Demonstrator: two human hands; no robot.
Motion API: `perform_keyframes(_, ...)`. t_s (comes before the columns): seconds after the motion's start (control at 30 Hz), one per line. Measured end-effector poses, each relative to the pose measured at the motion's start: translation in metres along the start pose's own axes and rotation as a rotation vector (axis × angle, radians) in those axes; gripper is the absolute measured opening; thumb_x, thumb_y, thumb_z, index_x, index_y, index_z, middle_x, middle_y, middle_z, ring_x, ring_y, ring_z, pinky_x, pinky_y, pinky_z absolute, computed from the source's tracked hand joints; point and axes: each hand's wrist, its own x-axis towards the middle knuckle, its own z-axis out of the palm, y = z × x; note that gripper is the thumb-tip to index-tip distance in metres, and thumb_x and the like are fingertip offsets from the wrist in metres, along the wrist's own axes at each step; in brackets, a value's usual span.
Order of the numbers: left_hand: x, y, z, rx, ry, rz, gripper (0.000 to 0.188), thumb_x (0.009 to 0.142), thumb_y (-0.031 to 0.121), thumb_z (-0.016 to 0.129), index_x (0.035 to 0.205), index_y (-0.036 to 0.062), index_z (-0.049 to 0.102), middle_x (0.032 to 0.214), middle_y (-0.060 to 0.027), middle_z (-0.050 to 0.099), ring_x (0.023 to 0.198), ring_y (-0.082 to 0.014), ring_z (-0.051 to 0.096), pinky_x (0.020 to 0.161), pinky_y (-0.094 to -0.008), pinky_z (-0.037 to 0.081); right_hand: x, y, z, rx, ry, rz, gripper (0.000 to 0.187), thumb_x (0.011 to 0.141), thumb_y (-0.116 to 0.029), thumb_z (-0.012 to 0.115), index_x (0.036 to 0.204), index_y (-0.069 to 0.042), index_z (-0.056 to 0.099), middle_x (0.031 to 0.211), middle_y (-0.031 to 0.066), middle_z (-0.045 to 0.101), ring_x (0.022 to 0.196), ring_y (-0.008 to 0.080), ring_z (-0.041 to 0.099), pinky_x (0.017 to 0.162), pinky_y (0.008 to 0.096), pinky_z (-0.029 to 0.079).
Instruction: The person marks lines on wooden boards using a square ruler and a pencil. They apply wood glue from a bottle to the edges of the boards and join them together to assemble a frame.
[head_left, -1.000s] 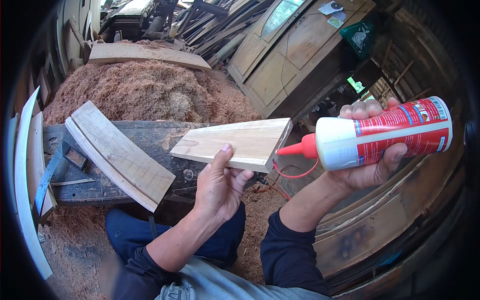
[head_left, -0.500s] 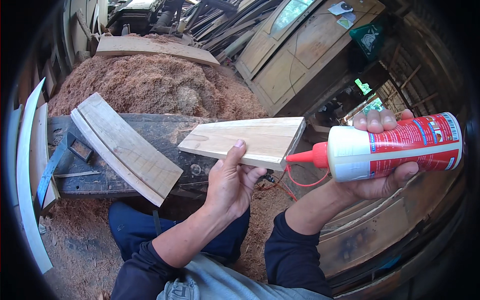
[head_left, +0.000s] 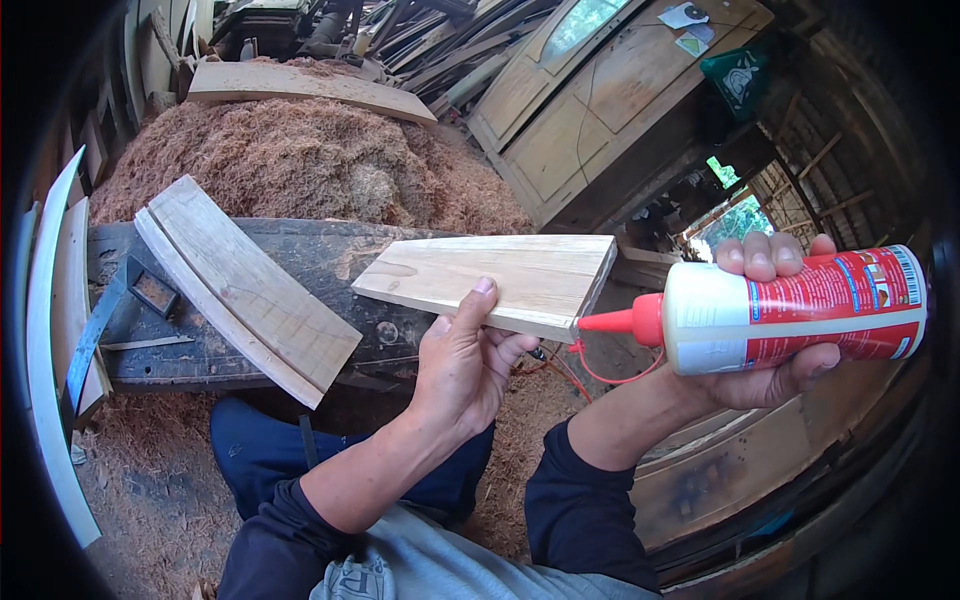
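My left hand (head_left: 468,360) grips a short pale wooden board (head_left: 500,277) by its near edge, thumb on the upper face and fingers underneath. My right hand (head_left: 775,375) is wrapped round a red and white glue bottle (head_left: 790,310) lying sideways in the grasp. Its red nozzle (head_left: 608,321) points left and meets the near corner of the board's right end. Along that end runs a whitish, wet-looking line. A thin red strap with the cap hangs below the nozzle. Left of the board, a curved wooden piece (head_left: 250,290) with a stepped edge rests across the dark bench.
The dark bench (head_left: 220,370) also bears a metal square (head_left: 100,330) and a thin wood strip. Long curved pieces (head_left: 48,350) stand at the left rim. Beyond the bench rises a heap of shavings (head_left: 330,160) with a plank (head_left: 310,92) on it. A wooden door (head_left: 610,90) leans at the back right.
The bottle has shifted slightly right and down, its nozzle still at the board's near corner. The left hand keeps its hold on the board. The whole view has moved slightly.
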Motion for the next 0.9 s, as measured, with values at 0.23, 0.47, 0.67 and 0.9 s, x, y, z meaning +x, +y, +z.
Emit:
perform_keyframes(0.23, 0.002, 0.004, -0.001, -0.028, 0.02, -0.043, 0.039, 0.1, 0.021, 0.059, 0.129, -0.0016, 0.047, 0.112, -0.0141, 0.064, 0.093, -0.021, 0.072, 0.068, -0.0261, 0.066, -0.005, -0.005, -0.006, -0.002, 0.057, -0.016, 0.072, 0.086, -0.037, 0.079, 0.137, 0.0, 0.044, 0.113, 0.0158, 0.057, 0.106, 0.0268, 0.057, 0.098, 0.044, 0.047)
perform_keyframes(0.47, -0.003, 0.005, 0.003, -0.012, 0.031, -0.017, 0.039, 0.1, 0.021, 0.059, 0.122, -0.0083, 0.045, 0.106, -0.0163, 0.064, 0.085, -0.0203, 0.072, 0.067, -0.0288, 0.067, -0.003, 0.002, -0.023, -0.18, 0.244, -0.111, 0.07, 0.087, -0.044, 0.075, 0.136, -0.002, 0.049, 0.111, 0.0169, 0.064, 0.098, 0.0279, 0.067, 0.091, 0.0445, 0.054)
perform_keyframes(0.67, -0.004, 0.004, 0.003, 0.009, 0.041, -0.026, 0.04, 0.1, 0.021, 0.059, 0.123, -0.0083, 0.045, 0.105, -0.0163, 0.064, 0.084, -0.0201, 0.072, 0.067, -0.0284, 0.067, -0.002, 0.005, -0.024, -0.328, 0.333, -0.16, 0.073, 0.083, -0.045, 0.077, 0.134, -0.002, 0.048, 0.106, 0.0163, 0.065, 0.09, 0.0266, 0.069, 0.086, 0.0434, 0.057)
perform_keyframes(0.9, -0.003, 0.0, 0.003, 0.016, 0.063, -0.031, 0.038, 0.101, 0.021, 0.058, 0.122, -0.0079, 0.046, 0.104, -0.0157, 0.064, 0.082, -0.0194, 0.072, 0.066, -0.0284, 0.067, -0.001, 0.007, -0.035, -0.425, 0.483, -0.151, 0.075, 0.08, -0.043, 0.079, 0.133, -0.005, 0.042, 0.103, 0.0151, 0.065, 0.087, 0.0257, 0.069, 0.079, 0.0407, 0.06)
